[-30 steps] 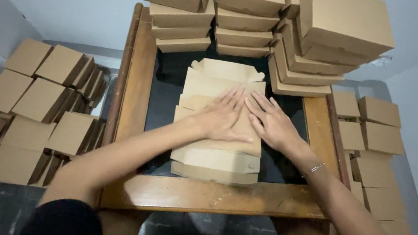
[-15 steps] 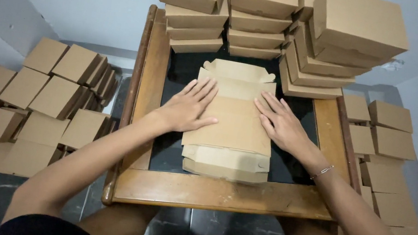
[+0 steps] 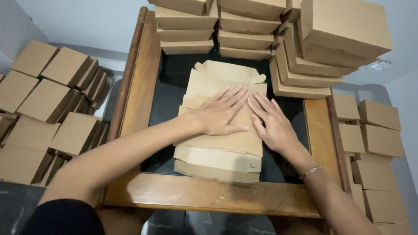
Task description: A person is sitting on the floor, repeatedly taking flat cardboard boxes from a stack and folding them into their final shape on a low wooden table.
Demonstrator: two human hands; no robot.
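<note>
- Wooden table (image 3: 211, 195) with a dark top sits right in front of me, framed by its brown rim.
- Folded brown boxes (image 3: 251, 19) stand stacked at the table's far edge, and more boxes (image 3: 29, 101) cover the floor to my left and to my right (image 3: 376, 142).
- Flat cardboard blanks (image 3: 217, 154) lie piled in the middle of the table, under my hands.
- My left hand (image 3: 219, 114) presses flat on the top blank, fingers spread, holding nothing.
- My right hand (image 3: 273, 126) lies flat just beside it, also spread, fingertips nearly meeting the left's.
- Thin bracelet (image 3: 310, 172) circles my right wrist.
</note>
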